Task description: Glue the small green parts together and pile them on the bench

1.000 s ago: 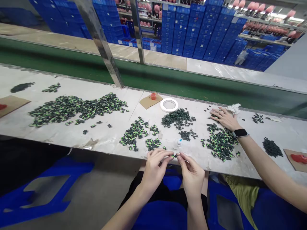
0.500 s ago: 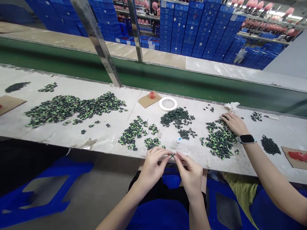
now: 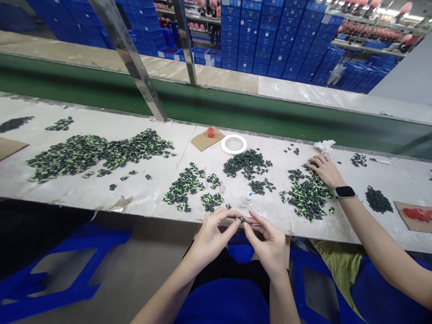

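Two hands, close together at the near edge of the table. Left hand: thumb and fingers pinching a small dark piece with a trace of green. Right hand: thumb and fingertips closed on the same piece from the other side. The piece sits between the two sets of fingertips, partly covered by them; finer detail too small to tell.

Just beyond the fingers, a small bottle, upright, blue at its tip. Just past the left hand, a cluster of green-marked pieces; farther left of it, a mound of the same kind.

Beyond the bottle, a pile of plain dark pieces, loose ones spilling rightward. Right of the right hand, a heap, dark and green; a co-worker's hand, watch at the wrist, reaches its far side.

Past the plain pile, a white tape roll, flat; beside it, cardboard bearing a red cup. Farthest out, stacked blue crates.
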A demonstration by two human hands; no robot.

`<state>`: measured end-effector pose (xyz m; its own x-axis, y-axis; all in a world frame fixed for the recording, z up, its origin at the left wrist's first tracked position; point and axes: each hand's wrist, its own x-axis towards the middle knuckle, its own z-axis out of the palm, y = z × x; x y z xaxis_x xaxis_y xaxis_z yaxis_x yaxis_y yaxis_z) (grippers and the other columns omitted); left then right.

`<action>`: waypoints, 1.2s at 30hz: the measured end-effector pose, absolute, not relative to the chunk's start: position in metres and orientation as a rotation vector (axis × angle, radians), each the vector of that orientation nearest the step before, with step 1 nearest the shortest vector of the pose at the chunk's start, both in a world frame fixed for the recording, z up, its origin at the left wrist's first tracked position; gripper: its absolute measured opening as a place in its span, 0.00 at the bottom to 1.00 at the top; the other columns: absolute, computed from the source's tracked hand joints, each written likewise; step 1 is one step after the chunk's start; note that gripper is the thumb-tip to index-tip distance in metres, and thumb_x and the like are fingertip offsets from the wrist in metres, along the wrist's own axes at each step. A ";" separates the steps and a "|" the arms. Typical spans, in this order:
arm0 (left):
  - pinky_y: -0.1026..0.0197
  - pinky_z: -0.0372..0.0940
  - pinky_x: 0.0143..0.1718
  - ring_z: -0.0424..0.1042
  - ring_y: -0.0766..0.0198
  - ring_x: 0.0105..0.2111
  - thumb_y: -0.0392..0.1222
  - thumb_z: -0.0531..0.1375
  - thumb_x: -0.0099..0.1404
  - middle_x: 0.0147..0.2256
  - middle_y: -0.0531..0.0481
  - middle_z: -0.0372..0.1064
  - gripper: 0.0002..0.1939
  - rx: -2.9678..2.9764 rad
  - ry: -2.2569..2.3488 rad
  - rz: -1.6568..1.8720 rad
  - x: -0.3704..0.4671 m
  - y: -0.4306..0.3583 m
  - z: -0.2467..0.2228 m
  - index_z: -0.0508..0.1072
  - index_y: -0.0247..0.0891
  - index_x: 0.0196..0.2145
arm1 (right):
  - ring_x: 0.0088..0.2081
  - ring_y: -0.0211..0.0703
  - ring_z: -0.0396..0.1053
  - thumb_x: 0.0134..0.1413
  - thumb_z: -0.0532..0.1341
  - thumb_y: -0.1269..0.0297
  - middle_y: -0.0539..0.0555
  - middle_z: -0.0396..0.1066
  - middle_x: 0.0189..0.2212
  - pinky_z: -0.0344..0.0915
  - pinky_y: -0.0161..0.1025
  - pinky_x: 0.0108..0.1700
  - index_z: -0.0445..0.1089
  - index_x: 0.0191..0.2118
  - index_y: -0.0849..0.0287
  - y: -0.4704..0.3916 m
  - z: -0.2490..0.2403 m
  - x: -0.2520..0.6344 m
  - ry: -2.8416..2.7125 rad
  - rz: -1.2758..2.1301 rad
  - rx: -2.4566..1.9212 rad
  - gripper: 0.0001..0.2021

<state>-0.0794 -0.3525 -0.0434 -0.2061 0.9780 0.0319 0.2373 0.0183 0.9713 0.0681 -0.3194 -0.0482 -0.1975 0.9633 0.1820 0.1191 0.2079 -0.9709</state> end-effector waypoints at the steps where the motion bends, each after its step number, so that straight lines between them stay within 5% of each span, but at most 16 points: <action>1: 0.58 0.69 0.43 0.74 0.59 0.40 0.40 0.59 0.62 0.36 0.47 0.75 0.07 1.303 1.537 1.234 -0.080 -0.353 -0.042 0.77 0.41 0.35 | 0.28 0.43 0.77 0.48 0.66 0.67 0.54 0.79 0.33 0.78 0.40 0.34 0.75 0.43 0.59 -0.319 -0.047 0.070 -1.509 1.181 -1.079 0.13; 12: 0.60 0.69 0.37 0.73 0.60 0.37 0.39 0.59 0.60 0.34 0.48 0.73 0.06 1.355 1.565 1.272 -0.071 -0.359 -0.028 0.77 0.41 0.34 | 0.23 0.37 0.73 0.41 0.67 0.68 0.50 0.75 0.23 0.72 0.32 0.27 0.69 0.31 0.58 -0.317 -0.047 0.066 -1.367 1.219 -1.038 0.09; 22: 0.60 0.68 0.39 0.73 0.61 0.36 0.35 0.60 0.58 0.32 0.49 0.73 0.06 1.288 1.538 1.282 -0.069 -0.360 -0.027 0.77 0.40 0.32 | 0.27 0.38 0.72 0.49 0.62 0.74 0.50 0.73 0.27 0.71 0.34 0.29 0.73 0.39 0.56 -0.318 -0.043 0.078 -1.801 0.866 -0.891 0.10; 28: 0.58 0.66 0.42 0.72 0.60 0.37 0.36 0.61 0.58 0.32 0.49 0.73 0.04 1.325 1.540 1.219 -0.068 -0.363 -0.028 0.76 0.41 0.31 | 0.37 0.44 0.73 0.54 0.62 0.68 0.57 0.69 0.38 0.73 0.39 0.34 0.76 0.36 0.55 -0.317 -0.040 0.086 -1.964 0.674 -0.904 0.06; 32: 0.54 0.63 0.48 0.72 0.58 0.42 0.38 0.60 0.61 0.34 0.49 0.74 0.09 1.247 1.542 1.201 -0.065 -0.355 -0.040 0.70 0.41 0.41 | 0.40 0.46 0.72 0.58 0.59 0.65 0.57 0.69 0.37 0.73 0.41 0.38 0.75 0.36 0.55 -0.314 -0.050 0.088 -2.012 0.591 -0.982 0.07; 36: 0.47 0.56 0.52 0.69 0.55 0.47 0.37 0.61 0.63 0.36 0.50 0.76 0.12 1.467 1.726 1.090 -0.074 -0.341 -0.052 0.68 0.42 0.45 | 0.36 0.45 0.70 0.58 0.59 0.59 0.57 0.69 0.36 0.72 0.41 0.32 0.75 0.36 0.56 -0.293 -0.062 0.107 -1.943 0.437 -1.110 0.09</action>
<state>-0.0741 -0.3408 -0.0518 -0.1930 0.9796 0.0550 0.4703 0.0432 0.8815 0.1066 -0.2934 -0.0624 -0.2597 0.8305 0.4927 0.5392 0.5480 -0.6395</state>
